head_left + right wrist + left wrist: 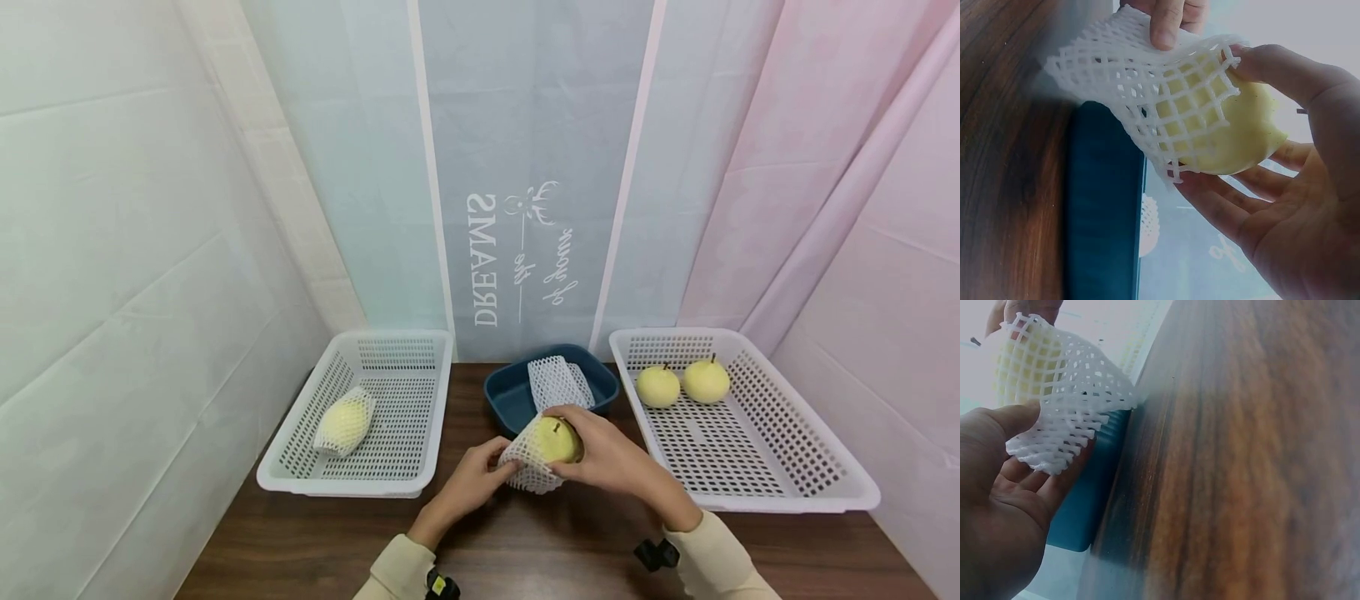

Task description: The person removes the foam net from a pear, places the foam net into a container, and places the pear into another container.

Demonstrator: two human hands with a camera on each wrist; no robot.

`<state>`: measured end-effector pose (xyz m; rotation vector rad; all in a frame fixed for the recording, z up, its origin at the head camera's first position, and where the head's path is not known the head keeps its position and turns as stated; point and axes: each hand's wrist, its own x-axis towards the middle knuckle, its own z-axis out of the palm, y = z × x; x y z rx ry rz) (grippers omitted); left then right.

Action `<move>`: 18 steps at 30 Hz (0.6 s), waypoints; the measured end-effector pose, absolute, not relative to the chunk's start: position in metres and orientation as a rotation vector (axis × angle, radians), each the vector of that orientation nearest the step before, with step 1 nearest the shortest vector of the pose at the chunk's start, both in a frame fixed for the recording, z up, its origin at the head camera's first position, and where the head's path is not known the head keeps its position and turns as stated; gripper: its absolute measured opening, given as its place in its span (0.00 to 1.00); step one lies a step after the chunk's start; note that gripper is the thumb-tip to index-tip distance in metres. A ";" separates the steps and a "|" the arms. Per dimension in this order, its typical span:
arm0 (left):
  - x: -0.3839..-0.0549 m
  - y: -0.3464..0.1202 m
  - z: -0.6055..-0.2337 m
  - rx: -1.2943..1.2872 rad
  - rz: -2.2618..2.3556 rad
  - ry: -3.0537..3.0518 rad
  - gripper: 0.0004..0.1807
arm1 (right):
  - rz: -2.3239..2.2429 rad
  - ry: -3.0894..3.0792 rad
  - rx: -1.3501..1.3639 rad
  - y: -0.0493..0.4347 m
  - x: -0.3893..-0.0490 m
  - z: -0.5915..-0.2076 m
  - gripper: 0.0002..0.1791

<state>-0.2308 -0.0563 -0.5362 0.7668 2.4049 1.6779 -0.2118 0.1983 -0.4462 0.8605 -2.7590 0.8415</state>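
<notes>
A yellow pear point(558, 440) sits partly inside a white foam net sleeve point(531, 463), its stem end bare. My right hand point(606, 448) grips the pear around its uncovered side, fingertips at the sleeve's rim, as the right wrist view shows. With thumb and fingers, my left hand point(474, 477) pinches the closed-up part of the foam net point(1054, 434). Both hands hold the pear above the table, just in front of a dark blue basin point(504, 390). More foam net sleeves point(557, 382) lie in that basin.
On the left, a white basket point(430, 417) contains one netted pear point(346, 423). The white basket point(787, 503) on the right holds two bare pears point(706, 381). All stand on a dark wooden table point(525, 550), with hanging cloth point(375, 167) behind.
</notes>
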 end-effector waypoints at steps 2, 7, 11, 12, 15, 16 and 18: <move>-0.231 -0.056 -0.536 0.757 1.688 2.405 0.09 | 0.833 -2.753 0.859 0.199 -0.212 -0.445 0.39; -0.231 -0.056 -0.536 0.761 1.696 2.421 0.09 | 0.823 -2.730 0.864 0.202 -0.213 -0.441 0.40; -0.231 -0.057 -0.536 0.777 1.708 2.418 0.08 | 0.804 -2.726 0.855 0.204 -0.214 -0.438 0.41; -0.231 -0.057 -0.536 0.781 1.708 2.423 0.08 | 0.799 -2.725 0.855 0.204 -0.214 -0.437 0.41; -0.231 -0.057 -0.536 0.785 1.709 2.431 0.08 | 0.792 -2.719 0.858 0.206 -0.215 -0.434 0.42; -0.230 -0.057 -0.536 0.783 1.709 2.434 0.08 | 0.791 -2.716 0.860 0.206 -0.215 -0.433 0.42; -0.230 -0.057 -0.535 0.777 1.715 2.436 0.08 | 0.791 -2.708 0.866 0.207 -0.216 -0.431 0.42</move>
